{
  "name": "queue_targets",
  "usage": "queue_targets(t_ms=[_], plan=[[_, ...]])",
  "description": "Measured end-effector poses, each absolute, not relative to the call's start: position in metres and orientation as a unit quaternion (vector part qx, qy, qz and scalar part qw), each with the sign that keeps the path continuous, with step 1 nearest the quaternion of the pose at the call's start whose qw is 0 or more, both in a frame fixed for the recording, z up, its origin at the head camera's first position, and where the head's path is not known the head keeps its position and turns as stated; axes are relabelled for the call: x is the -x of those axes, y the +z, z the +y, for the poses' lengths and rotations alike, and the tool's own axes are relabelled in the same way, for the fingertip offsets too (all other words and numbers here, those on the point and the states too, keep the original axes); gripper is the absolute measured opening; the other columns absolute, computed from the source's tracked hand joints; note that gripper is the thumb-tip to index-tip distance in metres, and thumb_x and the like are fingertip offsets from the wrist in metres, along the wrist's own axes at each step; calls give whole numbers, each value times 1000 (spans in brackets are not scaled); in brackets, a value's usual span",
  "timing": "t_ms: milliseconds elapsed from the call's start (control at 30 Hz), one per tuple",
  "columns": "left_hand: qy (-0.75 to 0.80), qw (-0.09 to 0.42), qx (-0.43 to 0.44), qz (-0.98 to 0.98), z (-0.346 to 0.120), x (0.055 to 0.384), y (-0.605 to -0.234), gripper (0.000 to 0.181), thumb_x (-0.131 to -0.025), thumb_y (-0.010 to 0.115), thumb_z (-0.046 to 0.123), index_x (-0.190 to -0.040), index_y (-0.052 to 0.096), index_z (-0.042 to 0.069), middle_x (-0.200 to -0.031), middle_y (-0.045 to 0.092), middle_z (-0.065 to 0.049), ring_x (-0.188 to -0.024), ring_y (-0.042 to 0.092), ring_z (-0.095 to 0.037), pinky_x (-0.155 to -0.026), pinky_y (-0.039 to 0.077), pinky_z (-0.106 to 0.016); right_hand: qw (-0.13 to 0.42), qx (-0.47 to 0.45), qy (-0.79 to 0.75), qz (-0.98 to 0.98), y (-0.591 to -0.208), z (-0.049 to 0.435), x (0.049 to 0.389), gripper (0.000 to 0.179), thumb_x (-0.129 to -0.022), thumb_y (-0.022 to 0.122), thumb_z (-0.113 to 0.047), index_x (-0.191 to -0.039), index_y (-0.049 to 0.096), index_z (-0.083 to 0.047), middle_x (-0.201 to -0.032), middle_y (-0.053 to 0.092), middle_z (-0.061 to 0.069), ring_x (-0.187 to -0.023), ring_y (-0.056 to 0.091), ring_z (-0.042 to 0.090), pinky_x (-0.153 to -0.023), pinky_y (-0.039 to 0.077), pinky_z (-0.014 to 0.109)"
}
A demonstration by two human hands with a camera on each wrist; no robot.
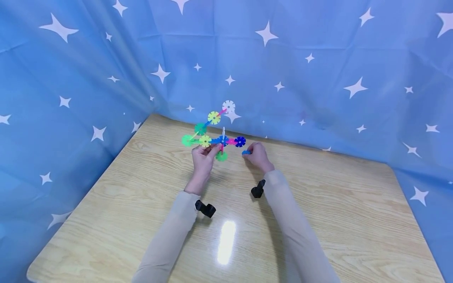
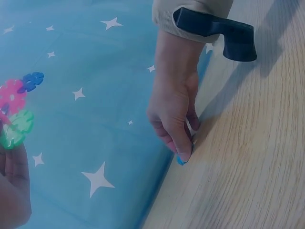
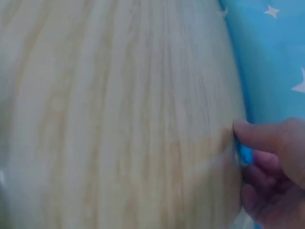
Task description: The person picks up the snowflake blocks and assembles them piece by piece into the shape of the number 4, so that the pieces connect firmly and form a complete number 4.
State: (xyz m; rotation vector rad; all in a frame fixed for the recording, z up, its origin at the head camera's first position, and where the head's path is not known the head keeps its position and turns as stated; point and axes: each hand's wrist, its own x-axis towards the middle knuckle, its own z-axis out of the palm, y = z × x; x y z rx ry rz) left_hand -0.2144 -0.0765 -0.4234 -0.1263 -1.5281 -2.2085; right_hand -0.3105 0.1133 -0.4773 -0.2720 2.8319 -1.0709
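My left hand [image 1: 203,161] grips a chain of interlocked plastic snowflake discs from below, near its middle. A yellow disc [image 1: 205,141] and a blue disc [image 1: 222,141] sit beside the fingers, with a green disc [image 1: 221,156] hanging under them. From the left end a branch climbs to a white disc [image 1: 228,106], while a dark blue disc [image 1: 240,141] ends the right side. Between thumb and fingers my right hand [image 1: 259,156] pinches a loose blue snowflake disc [image 1: 245,152], low over the table and apart from the chain. In the left wrist view the chain's pink disc [image 2: 12,97] shows.
The pale wooden table [image 1: 336,204] spreads under both arms. Behind and to the left hangs a blue curtain [image 1: 318,78] with white stars, meeting the table's back edge just beyond the hands. Black wrist cameras [image 1: 205,208] stick out from both cuffs.
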Motion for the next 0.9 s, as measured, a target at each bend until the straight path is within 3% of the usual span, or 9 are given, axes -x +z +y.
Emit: queue_targets(t_ms=[267, 433, 567, 700, 767, 900], plan=[[-801, 216, 31, -557, -74, 213, -424, 9, -81, 66, -9, -87, 65, -16, -73, 68, 7, -67, 64, -5, -64, 53, -17, 5, 91, -417, 904, -487, 125, 304, 21, -84, 68, -2, -100, 57, 3, -85, 57, 14, -78, 53, 25, -68, 45, 29], [-801, 215, 25, -558, -72, 213, -425, 4, -81, 64, -11, -83, 68, -11, -70, 67, 9, -66, 64, -5, -63, 53, -16, -15, 82, -457, 886, -481, 134, 297, 17, -85, 64, 1, -102, 61, 3, -85, 58, 13, -77, 53, 20, -64, 45, 23], [-800, 215, 30, -559, -71, 214, -426, 4, -81, 65, -11, -83, 66, -14, -70, 67, 9, -64, 63, -4, -61, 52, -15, -26, 74, -491, 868, -462, 139, 290, 18, -87, 62, 0, -105, 62, 3, -87, 61, 16, -71, 54, 15, -59, 47, 18], [-803, 209, 38, -557, -68, 214, -426, 6, -81, 66, -9, -80, 69, -4, -71, 67, 9, -65, 63, -4, -61, 51, -16, -37, 89, -554, 827, -435, 142, 279, 20, -88, 61, 2, -107, 60, 8, -87, 61, 24, -64, 57, 9, -58, 53, 17], [-803, 206, 42, -558, -67, 214, -426, 4, -81, 66, -9, -81, 69, -6, -71, 67, 9, -66, 63, -4, -60, 51, -16, -42, 103, -587, 802, -419, 142, 273, 21, -88, 60, 4, -108, 59, 12, -88, 60, 28, -62, 59, 8, -59, 55, 19], [-804, 201, 50, -557, -63, 215, -427, 8, -81, 66, -9, -78, 69, -2, -71, 68, 9, -66, 64, -4, -61, 52, -16, -54, 127, -624, 769, -394, 142, 265, 23, -88, 59, 5, -109, 57, 13, -83, 59, 18, -64, 61, 9, -61, 56, 21]])
